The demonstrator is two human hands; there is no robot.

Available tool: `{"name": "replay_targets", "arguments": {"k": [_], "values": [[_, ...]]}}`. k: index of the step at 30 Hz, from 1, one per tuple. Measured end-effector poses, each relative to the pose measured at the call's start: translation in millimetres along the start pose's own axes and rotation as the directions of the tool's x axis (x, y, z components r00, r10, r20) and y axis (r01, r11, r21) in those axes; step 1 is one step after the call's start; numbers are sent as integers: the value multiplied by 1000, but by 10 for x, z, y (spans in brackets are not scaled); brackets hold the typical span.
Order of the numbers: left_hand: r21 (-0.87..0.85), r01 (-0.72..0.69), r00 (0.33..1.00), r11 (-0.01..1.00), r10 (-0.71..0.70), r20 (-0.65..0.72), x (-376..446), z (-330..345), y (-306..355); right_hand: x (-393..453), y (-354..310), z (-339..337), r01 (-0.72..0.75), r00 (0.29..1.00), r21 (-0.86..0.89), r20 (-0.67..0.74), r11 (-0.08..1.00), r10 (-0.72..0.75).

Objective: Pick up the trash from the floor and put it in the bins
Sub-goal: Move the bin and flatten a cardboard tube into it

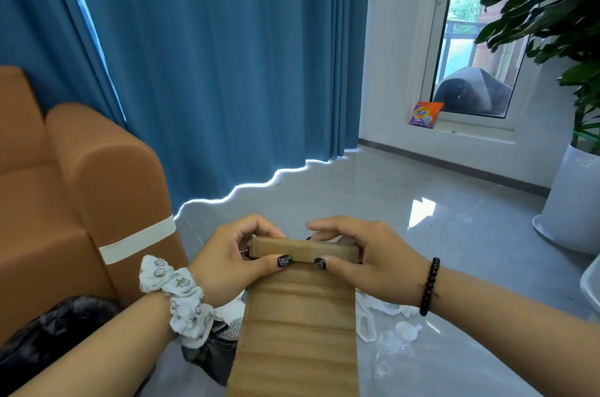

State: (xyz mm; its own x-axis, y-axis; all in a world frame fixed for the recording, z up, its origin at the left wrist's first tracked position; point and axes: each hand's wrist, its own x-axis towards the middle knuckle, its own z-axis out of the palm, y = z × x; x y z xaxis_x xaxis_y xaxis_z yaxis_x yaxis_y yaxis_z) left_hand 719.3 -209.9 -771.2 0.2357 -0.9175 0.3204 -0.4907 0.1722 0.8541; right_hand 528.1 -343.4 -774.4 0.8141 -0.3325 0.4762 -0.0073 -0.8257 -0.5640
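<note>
A long strip of brown cardboard runs from the bottom of the view up to my hands, its far end folded over. My left hand pinches the folded end at its left corner, thumb on the near side. My right hand grips the right part of the same fold, fingers over the top and thumb in front. Under the cardboard on the grey floor lie white plastic scraps and clear wrapping. A black bin bag sits at the lower left beside the sofa.
An orange sofa stands at the left. Blue curtains hang behind. An orange and purple packet leans at the glass door's sill. A potted plant in a white pot stands at the right. A clear container's edge shows at far right.
</note>
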Motion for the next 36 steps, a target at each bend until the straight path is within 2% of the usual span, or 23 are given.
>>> {"name": "replay_targets", "arguments": {"k": [4,8,14,18,21,25,28,31,36], "values": [[-48,52,998,998,-50,32,7,-16,-46,2,-11,-6,14,1000,-14,5,1000,-14],[-142,172,982,975,-158,103,-6,-12,-51,14,-18,-13,111,992,-60,-58,992,-114],[-206,277,953,938,-242,181,-3,9,-22,13,-22,31,240,964,-119,-85,963,-251],[-229,284,949,931,-238,207,-3,30,-47,22,-15,44,335,935,-176,-60,926,-350],[-203,239,966,949,-212,145,0,26,-51,30,-14,56,351,927,-176,-75,920,-368],[-171,158,986,973,-147,72,-3,18,-40,32,-30,37,274,957,-162,-50,948,-285],[-143,116,993,983,-115,17,-14,-4,-16,23,-21,24,57,997,-127,-46,990,-64],[-132,90,995,987,-96,-36,-22,-16,-13,23,-9,-4,-154,988,84,-18,984,157],[-139,118,993,983,-120,-10,-15,-16,-37,31,-2,-4,-162,984,183,-45,970,173]]}}
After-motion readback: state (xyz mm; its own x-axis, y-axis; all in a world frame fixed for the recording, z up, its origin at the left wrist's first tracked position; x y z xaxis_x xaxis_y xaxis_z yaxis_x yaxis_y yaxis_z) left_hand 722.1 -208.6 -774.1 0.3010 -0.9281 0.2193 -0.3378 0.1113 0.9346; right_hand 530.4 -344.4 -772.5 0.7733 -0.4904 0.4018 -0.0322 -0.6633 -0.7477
